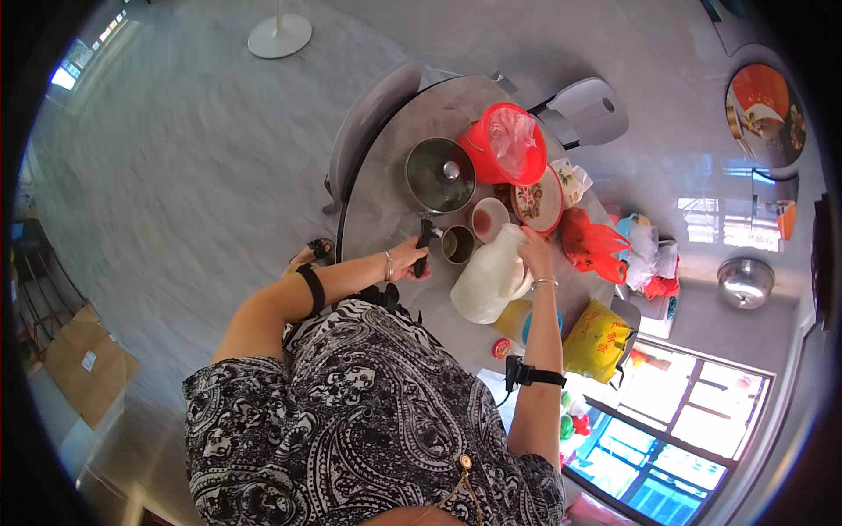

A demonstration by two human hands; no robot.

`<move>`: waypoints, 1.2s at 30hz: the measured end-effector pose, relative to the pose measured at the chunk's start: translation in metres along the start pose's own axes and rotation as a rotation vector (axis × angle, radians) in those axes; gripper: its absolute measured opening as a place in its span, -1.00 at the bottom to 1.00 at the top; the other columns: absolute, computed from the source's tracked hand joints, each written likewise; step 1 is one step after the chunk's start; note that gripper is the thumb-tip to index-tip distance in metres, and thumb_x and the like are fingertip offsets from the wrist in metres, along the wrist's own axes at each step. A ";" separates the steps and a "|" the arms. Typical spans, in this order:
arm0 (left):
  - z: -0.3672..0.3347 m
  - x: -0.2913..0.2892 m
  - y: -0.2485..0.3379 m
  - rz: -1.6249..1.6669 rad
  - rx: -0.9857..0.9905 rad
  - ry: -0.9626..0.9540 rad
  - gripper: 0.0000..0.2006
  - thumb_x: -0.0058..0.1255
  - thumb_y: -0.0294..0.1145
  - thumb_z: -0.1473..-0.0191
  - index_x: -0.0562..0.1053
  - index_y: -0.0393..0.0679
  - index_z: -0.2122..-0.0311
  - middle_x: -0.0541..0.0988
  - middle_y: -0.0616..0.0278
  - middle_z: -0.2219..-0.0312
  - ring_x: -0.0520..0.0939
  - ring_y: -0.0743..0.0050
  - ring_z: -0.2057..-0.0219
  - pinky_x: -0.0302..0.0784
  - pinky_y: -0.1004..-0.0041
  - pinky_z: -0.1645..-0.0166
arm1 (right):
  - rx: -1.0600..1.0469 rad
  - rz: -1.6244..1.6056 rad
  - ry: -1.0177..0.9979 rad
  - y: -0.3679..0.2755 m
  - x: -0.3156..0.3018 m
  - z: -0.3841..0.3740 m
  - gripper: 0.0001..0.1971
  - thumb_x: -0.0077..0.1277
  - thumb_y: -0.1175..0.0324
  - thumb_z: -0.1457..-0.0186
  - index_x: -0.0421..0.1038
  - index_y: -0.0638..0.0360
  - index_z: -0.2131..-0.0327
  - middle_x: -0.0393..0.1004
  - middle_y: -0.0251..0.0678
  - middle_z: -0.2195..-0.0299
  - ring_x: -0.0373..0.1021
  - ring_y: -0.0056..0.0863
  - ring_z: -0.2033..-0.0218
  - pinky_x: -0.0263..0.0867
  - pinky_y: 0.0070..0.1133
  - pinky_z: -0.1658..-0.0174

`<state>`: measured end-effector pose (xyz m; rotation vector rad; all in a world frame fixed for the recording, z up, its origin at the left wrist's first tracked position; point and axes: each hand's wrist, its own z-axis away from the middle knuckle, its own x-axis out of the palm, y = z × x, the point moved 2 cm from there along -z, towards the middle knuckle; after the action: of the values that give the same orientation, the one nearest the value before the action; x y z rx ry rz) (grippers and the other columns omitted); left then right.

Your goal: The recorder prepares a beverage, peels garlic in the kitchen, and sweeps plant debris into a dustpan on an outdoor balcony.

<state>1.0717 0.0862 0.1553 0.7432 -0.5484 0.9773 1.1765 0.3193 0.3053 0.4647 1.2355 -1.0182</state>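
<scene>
Grey floor surrounds a table with a curved edge. Nearest the person, a small red lid lies by the table's near side, and a yellow container sits partly hidden behind the right forearm. Just beyond, the right hand is closed on the upper part of a cream jug, which leans with its mouth pointing away from the body; whether its base touches the table, I cannot tell. The left hand is wrapped around a black handle at the table's left part, next to a small metal cup; which vessel the handle belongs to is unclear. Past the jug's mouth stands a white cup with something brown inside. To the right are a red plastic bag and a flower-patterned plate. Farther back come a pot with a glass lid and a red bucket holding clear plastic. Beyond the table stands a grey chair.
</scene>
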 end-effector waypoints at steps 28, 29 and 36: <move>0.028 -0.110 0.012 -2.007 0.200 0.213 -0.01 0.05 0.26 0.37 0.01 -0.12 -0.14 -0.60 -0.15 -0.11 -0.64 -0.08 -0.13 -0.30 -0.25 -0.06 | -0.054 0.169 -0.369 0.006 0.003 -0.061 -0.51 -0.20 0.51 0.36 0.36 0.17 0.18 0.45 -0.13 0.40 0.38 -0.32 0.37 0.26 -0.55 0.32; 0.027 -0.108 0.010 -2.014 0.191 0.207 -0.01 0.02 0.28 0.36 0.00 -0.11 -0.15 -0.61 -0.16 -0.10 -0.64 -0.07 -0.13 -0.30 -0.25 -0.06 | -0.054 0.176 -0.374 0.006 0.000 -0.062 -0.51 -0.20 0.51 0.36 0.36 0.17 0.18 0.45 -0.13 0.40 0.38 -0.32 0.37 0.26 -0.55 0.32; 0.033 -0.102 0.011 -2.055 0.140 0.210 0.00 -0.01 0.32 0.37 0.01 -0.07 -0.15 -0.61 -0.17 -0.10 -0.64 -0.11 -0.12 -0.27 -0.25 -0.06 | 0.013 0.106 -0.479 -0.006 -0.009 -0.067 -0.47 -0.20 0.57 0.45 0.37 0.21 0.20 0.39 -0.29 0.59 0.23 -0.54 0.68 0.13 -0.61 0.63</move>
<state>1.0118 0.0103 0.1080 0.8591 0.5573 -0.8445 1.1348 0.3715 0.2936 0.2699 0.7693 -0.9760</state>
